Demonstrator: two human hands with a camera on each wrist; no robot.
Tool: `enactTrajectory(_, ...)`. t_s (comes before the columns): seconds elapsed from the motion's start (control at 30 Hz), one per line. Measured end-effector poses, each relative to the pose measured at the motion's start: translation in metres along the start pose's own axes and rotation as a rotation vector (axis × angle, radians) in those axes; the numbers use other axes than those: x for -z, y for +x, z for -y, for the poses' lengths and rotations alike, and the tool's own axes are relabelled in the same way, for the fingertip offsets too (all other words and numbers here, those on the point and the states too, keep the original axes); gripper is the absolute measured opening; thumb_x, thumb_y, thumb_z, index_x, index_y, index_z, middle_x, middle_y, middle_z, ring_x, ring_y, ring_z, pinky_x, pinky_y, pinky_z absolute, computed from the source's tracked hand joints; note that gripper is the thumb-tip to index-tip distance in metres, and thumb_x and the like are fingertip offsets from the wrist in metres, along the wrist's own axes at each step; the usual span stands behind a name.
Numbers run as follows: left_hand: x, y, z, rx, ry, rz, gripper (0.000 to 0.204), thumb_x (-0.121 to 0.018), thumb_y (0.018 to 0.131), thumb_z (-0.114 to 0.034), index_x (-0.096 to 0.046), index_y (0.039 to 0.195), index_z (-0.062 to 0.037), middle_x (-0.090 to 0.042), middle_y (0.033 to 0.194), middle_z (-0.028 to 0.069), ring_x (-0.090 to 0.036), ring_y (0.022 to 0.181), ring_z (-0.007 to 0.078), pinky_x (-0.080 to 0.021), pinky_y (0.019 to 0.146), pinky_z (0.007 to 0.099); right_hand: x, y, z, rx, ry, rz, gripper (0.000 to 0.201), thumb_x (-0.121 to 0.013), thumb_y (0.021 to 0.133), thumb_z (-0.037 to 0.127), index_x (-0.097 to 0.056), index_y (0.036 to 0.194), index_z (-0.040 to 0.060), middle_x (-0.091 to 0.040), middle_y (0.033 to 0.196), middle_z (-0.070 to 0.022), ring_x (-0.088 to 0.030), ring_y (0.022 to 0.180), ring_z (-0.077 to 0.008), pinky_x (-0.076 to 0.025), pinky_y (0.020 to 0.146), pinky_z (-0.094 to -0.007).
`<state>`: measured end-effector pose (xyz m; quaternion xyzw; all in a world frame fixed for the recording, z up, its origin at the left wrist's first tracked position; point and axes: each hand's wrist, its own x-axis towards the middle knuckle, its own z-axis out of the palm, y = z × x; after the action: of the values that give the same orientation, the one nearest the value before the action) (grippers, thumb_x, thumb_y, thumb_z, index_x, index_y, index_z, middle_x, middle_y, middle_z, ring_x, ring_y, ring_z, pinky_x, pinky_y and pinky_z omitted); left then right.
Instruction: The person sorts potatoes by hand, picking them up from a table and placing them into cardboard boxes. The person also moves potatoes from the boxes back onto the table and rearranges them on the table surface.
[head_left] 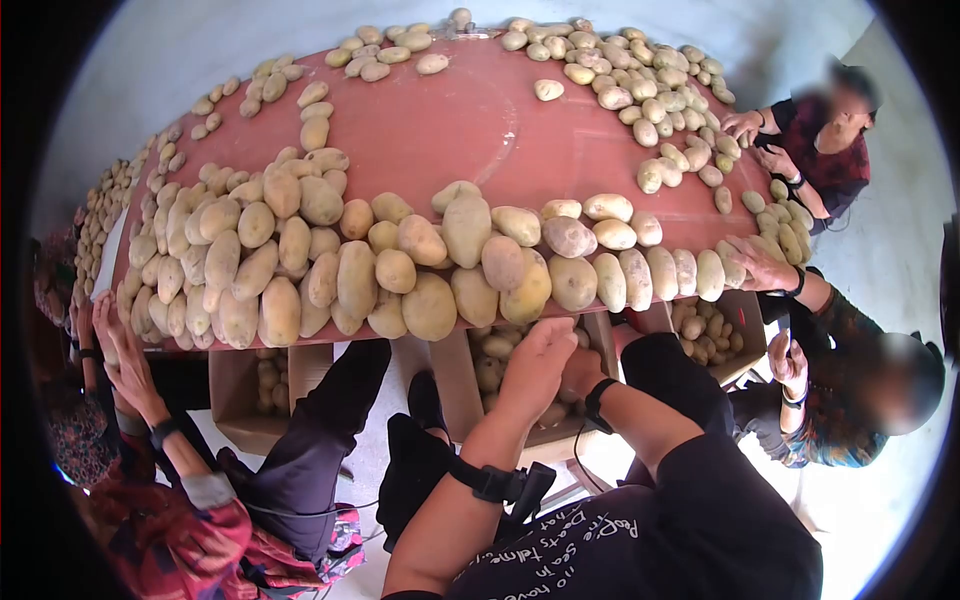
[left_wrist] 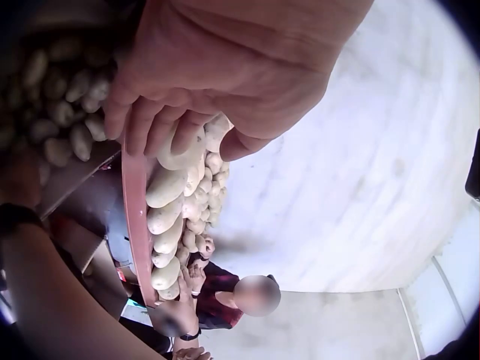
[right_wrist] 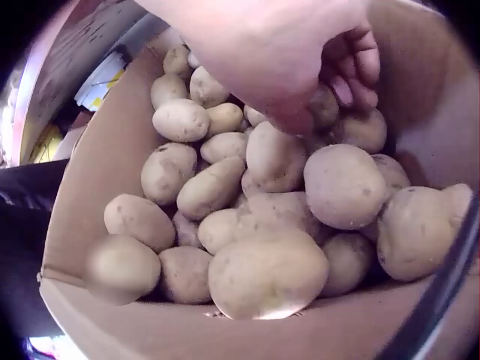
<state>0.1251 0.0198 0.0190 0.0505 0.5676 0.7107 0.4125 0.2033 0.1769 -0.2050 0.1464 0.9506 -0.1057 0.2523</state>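
Observation:
In the head view my left hand (head_left: 543,360) is just in front of the near edge of the red table, by the front row of potatoes (head_left: 573,284). The left wrist view shows its fingers (left_wrist: 154,124) hanging loosely bent and the thumb apart, with a pale potato (left_wrist: 166,187) just beyond them. Nothing shows in its grasp. My right hand (right_wrist: 277,52) is lowered into a cardboard box (right_wrist: 97,187) of potatoes below the table. Its fingers are loosely curled, and a potato (right_wrist: 324,107) lies under the hollow of the hand, partly hidden in shadow.
A large heap of potatoes (head_left: 255,225) covers the table's (head_left: 420,120) left front; another pile (head_left: 650,85) lies at the far right. More boxes (head_left: 240,400) of potatoes stand underneath. People sit close by on both sides, a neighbour's hand (head_left: 765,268) touching potatoes at the right edge.

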Motion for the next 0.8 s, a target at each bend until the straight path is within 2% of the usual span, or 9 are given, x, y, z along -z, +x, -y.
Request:
enactTrajectory(0.1,-0.005,0.002,-0.008,-0.014,-0.010,-0.002,0.035,-0.051,0.091,-0.018,-0.052,0.119,0.0016,-0.055,0.119,0.0100,-0.049,0.109,0.0170,-0.036,0.094,0.0281,0.069,-0.022,0.012,-0.035,-0.034,0.261,0.035,-0.057,0.080,0.030,-0.064,0.102,0.0048,-0.066,0.100,-0.0155,-0.065,0.093,-0.0258,-0.051,0.078,-0.0398)
enactTrajectory(0.13,-0.006,0.004,-0.008,-0.022,-0.004,-0.005,0.034,-0.051,0.090,-0.019,-0.052,0.118,0.0015,-0.055,0.118,0.0095,-0.049,0.108,0.0167,-0.036,0.093,0.0276,0.102,-0.042,0.017,-0.022,-0.041,0.237,0.045,-0.057,0.077,0.037,-0.063,0.107,0.0038,-0.067,0.099,-0.0141,-0.066,0.088,-0.0273,-0.051,0.077,-0.0378)
enactTrajectory(0.23,-0.010,0.006,-0.007,-0.066,0.016,-0.048,0.034,-0.053,0.089,-0.018,-0.053,0.116,0.0039,-0.060,0.111,0.0128,-0.055,0.103,0.0173,-0.042,0.090,0.0281,0.160,-0.067,-0.007,0.077,0.294,0.434,0.047,-0.059,0.077,0.033,-0.061,0.113,0.0026,-0.067,0.094,-0.0146,-0.067,0.081,-0.0245,-0.053,0.074,-0.0339)
enactTrajectory(0.37,-0.008,0.008,-0.004,-0.116,0.111,-0.076,0.037,-0.055,0.088,-0.019,-0.052,0.117,0.0045,-0.060,0.113,0.0154,-0.056,0.104,0.0203,-0.042,0.091,0.0296,0.245,-0.120,-0.036,0.222,1.029,0.384,0.042,-0.064,0.079,0.015,-0.056,0.116,-0.0019,-0.064,0.089,-0.0059,-0.060,0.077,-0.0114,-0.049,0.072,-0.0251)
enactTrajectory(0.43,-0.009,0.005,-0.008,-0.124,0.174,-0.101,0.039,-0.056,0.088,-0.021,-0.053,0.117,0.0044,-0.060,0.113,0.0159,-0.057,0.104,0.0209,-0.042,0.090,0.0298,0.270,-0.132,-0.035,0.213,1.123,0.147,0.040,-0.066,0.079,0.016,-0.057,0.114,0.0006,-0.062,0.087,-0.0043,-0.059,0.077,-0.0103,-0.048,0.071,-0.0248)
enactTrajectory(0.53,-0.008,0.006,-0.003,-0.129,0.229,-0.082,0.041,-0.057,0.087,-0.023,-0.053,0.117,0.0047,-0.060,0.113,0.0170,-0.058,0.102,0.0224,-0.044,0.088,0.0310,0.276,-0.121,-0.021,0.186,0.780,-0.516,0.040,-0.066,0.078,0.015,-0.057,0.115,0.0049,-0.061,0.090,-0.0072,-0.059,0.082,-0.0160,-0.048,0.072,-0.0299)
enactTrajectory(0.63,-0.009,0.003,-0.009,-0.099,0.361,-0.054,0.039,-0.056,0.087,-0.023,-0.054,0.115,0.0044,-0.061,0.110,0.0186,-0.059,0.101,0.0247,-0.045,0.086,0.0324,0.265,-0.104,0.002,0.130,0.239,-0.889,0.044,-0.066,0.076,0.015,-0.055,0.119,0.0087,-0.058,0.096,-0.0118,-0.058,0.090,-0.0261,-0.048,0.078,-0.0366)
enactTrajectory(0.67,-0.009,0.003,-0.009,-0.126,0.396,-0.044,0.038,-0.056,0.087,-0.023,-0.054,0.114,0.0039,-0.061,0.108,0.0188,-0.060,0.100,0.0251,-0.046,0.086,0.0328,0.259,-0.097,0.000,0.143,0.206,-0.810,0.048,-0.066,0.074,0.014,-0.053,0.120,0.0078,-0.055,0.106,-0.0154,-0.053,0.099,-0.0341,-0.045,0.085,-0.0424)
enactTrajectory(0.8,0.000,0.000,-0.008,-0.183,0.525,-0.013,0.034,-0.056,0.087,-0.024,-0.057,0.109,0.0017,-0.063,0.101,0.0184,-0.061,0.096,0.0258,-0.047,0.083,0.0334,0.248,-0.089,0.012,0.188,0.291,-0.946,0.038,-0.063,0.074,0.006,-0.057,0.111,0.0037,-0.055,0.104,-0.0163,-0.054,0.096,-0.0344,-0.045,0.085,-0.0407)
